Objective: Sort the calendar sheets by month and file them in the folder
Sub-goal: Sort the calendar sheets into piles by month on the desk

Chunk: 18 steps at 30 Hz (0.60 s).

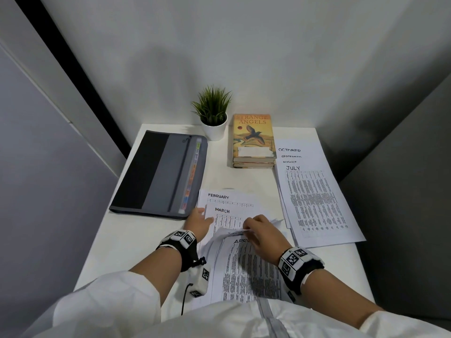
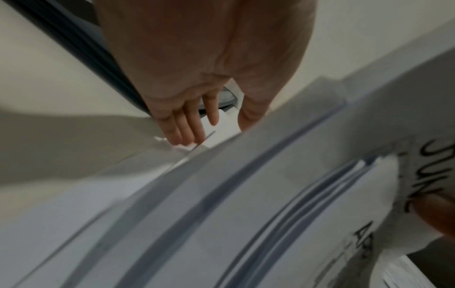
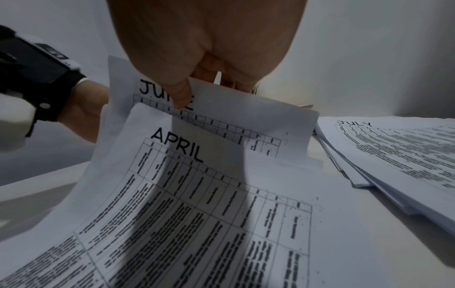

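The grey and black folder (image 1: 156, 174) lies shut at the table's left, with coloured tabs along its right edge. FEBRUARY (image 1: 219, 197) and MARCH (image 1: 227, 215) sheets lie fanned in the middle. My left hand (image 1: 207, 215) rests flat with straight fingers (image 2: 182, 132) on their left edge, next to the folder. My right hand (image 1: 246, 228) pinches the JUNE sheet (image 3: 246, 117) by its top edge, thumb on the heading, and holds it raised. The APRIL sheet (image 3: 221, 214) curves up in front of it. A fanned stack topped by JULY (image 1: 314, 203) lies at the right.
A potted plant (image 1: 213, 113) stands at the back of the white table (image 1: 127, 240). Beside it are two stacked books (image 1: 253, 140). Grey walls close in the table at the back and both sides. A cable hangs from my left wrist unit.
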Each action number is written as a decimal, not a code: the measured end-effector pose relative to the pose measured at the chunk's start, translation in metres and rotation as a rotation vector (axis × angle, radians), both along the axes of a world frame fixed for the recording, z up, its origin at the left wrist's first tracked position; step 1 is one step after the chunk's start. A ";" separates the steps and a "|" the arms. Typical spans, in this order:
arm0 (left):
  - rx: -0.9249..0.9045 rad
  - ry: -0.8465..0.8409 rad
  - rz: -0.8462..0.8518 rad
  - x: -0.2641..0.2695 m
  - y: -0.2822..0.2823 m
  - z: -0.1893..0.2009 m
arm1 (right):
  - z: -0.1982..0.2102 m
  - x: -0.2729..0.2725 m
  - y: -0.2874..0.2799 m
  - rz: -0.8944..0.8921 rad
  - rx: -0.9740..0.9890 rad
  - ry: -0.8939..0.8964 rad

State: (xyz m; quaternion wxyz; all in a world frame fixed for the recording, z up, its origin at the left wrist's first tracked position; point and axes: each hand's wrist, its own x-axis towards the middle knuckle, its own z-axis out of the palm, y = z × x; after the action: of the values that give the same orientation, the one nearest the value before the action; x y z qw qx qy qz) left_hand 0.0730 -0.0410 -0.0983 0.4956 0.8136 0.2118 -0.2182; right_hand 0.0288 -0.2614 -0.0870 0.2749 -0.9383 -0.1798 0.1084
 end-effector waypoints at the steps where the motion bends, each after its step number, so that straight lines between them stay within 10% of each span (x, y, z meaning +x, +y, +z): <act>1: 0.002 0.020 -0.021 -0.001 0.000 -0.002 | -0.001 0.000 -0.001 -0.002 0.004 -0.004; 18: 0.052 -0.091 -0.236 -0.019 0.006 -0.005 | -0.006 0.010 0.007 0.005 0.055 -0.108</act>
State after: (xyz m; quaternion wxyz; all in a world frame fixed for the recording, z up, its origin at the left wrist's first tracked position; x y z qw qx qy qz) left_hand 0.0540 -0.0350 -0.1030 0.4542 0.8545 0.0976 -0.2324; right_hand 0.0389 -0.2548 -0.0929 0.2905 -0.9343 -0.1996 0.0532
